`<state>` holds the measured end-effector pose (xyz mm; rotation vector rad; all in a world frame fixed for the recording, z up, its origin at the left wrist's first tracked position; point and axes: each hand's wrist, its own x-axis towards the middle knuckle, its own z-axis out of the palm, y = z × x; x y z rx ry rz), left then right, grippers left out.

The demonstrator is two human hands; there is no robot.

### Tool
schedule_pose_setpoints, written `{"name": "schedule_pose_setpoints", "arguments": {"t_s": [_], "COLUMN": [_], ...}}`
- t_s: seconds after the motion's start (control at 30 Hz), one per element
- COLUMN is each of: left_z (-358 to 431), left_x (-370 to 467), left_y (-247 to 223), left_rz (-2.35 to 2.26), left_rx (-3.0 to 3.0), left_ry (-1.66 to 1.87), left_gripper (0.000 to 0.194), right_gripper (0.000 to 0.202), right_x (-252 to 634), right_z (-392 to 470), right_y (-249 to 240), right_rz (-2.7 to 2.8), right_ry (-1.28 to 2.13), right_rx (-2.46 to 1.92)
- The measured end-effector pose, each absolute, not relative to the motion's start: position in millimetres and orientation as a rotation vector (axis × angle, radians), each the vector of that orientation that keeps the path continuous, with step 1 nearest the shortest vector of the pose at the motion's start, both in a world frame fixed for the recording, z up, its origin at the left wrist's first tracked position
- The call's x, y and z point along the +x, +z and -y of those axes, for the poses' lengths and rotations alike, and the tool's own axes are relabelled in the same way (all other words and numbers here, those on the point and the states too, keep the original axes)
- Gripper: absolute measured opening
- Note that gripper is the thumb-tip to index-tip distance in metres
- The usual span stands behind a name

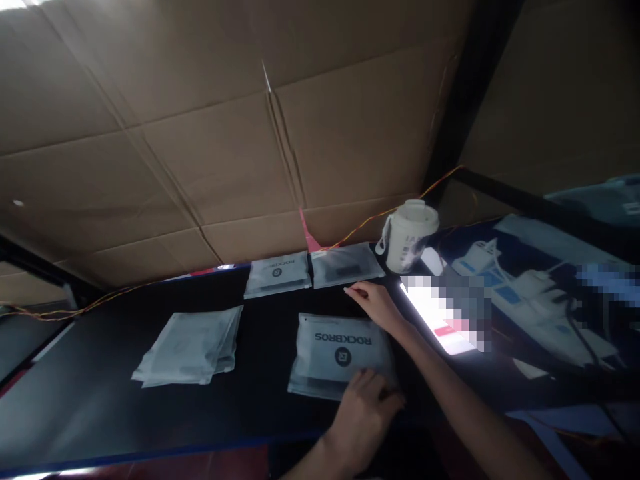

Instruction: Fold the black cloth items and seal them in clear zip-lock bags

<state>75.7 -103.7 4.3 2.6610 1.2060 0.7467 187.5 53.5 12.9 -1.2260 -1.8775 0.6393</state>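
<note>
A frosted zip bag [325,360] printed ROCKBROS lies on the dark table in front of me, its lettering upside down. My left hand [367,413] is at its near right edge with the fingers curled; whether they grip the bag is hidden. Beyond the bag's far edge is my right hand [375,303], fingertips pressed together, and anything between them is too small to make out. It is close to a second frosted bag [345,265] with a dark item inside. Left of that lies another ROCKBROS bag [277,275]. Several overlapping frosted bags [187,347] lie at the left.
A white lidded cup [411,237] stands at the back right. A lit phone-like screen [425,310], partly pixelated, lies beside my right forearm. White and blue plastic packaging [515,280] fills the right side. Cardboard [210,147] walls the back, with a yellow-red wire [370,219] along it.
</note>
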Motion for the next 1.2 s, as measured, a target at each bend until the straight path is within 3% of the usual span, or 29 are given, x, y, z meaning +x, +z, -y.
{"name": "schedule_pose_setpoints", "arguments": {"t_s": [0.33,0.47,0.57,0.8,1.2], "left_z": [87,88,87,82,77], "left_x": [70,66,65,64,-6], "left_y": [6,5,2,12,25], "left_rz": [-1.258,-1.261,-1.245,-1.204,-1.449], "left_rx": [2.479,2.371,2.339,2.502,2.602], "left_ry": [0.913,1.067,1.080,0.982,0.915], "left_gripper": [0.009,0.009,0.011,0.020,0.016], "right_gripper": [0.031,0.049,0.058,0.048,0.046], "right_x": [228,241,240,234,241], "right_z": [7,49,68,65,65], "right_y": [31,20,15,8,15], "right_rz": [1.737,1.577,1.513,1.437,1.143], "right_ry": [0.726,1.140,1.480,1.765,1.601], "right_rx": [-1.497,-1.777,-1.719,-1.501,-1.509]}}
